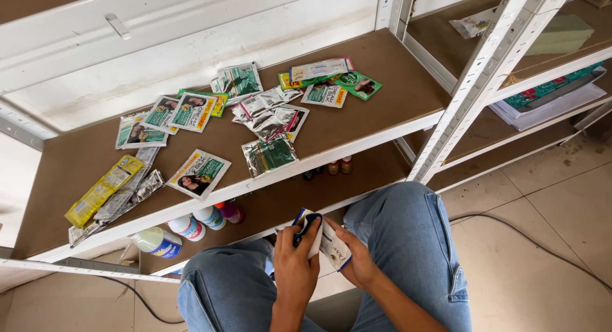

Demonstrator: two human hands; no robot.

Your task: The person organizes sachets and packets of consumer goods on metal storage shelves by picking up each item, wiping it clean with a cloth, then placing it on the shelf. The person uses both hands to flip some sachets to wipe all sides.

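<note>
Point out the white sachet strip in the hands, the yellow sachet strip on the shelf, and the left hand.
white sachet strip (333, 246), head view, its white face.
yellow sachet strip (102, 191), head view, mid-strip.
left hand (295, 265), head view, back of hand.

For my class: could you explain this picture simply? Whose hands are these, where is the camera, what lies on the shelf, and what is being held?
There is no machine here. One camera, worn on a person's head, looks down at their own hands and jeans-clad knees. The left hand and right hand together hold a small white and blue sachet. In front stands a metal rack; its brown shelf carries many scattered sachets, mostly green, white and silver, plus a yellow sachet. Small bottles lie on the shelf below.
</note>
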